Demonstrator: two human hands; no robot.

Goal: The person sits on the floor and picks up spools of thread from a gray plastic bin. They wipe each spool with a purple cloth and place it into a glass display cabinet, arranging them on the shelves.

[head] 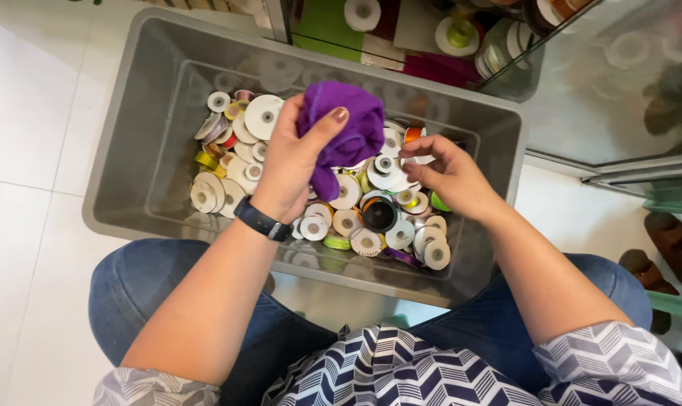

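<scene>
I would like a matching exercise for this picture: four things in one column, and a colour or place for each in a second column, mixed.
Things:
1. cloth
2. bin
3. wristband
4. right hand

Descriptions:
A. grey, holds many ribbon spools
B. black, on the left wrist
C. purple, held by the left hand
D. holds nothing, fingers bent above the spools

Pairs: 1-C, 2-A, 3-B, 4-D

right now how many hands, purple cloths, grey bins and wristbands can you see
hands: 2 (left hand, right hand)
purple cloth: 1, held in the left hand
grey bin: 1
black wristband: 1
total: 5
</scene>
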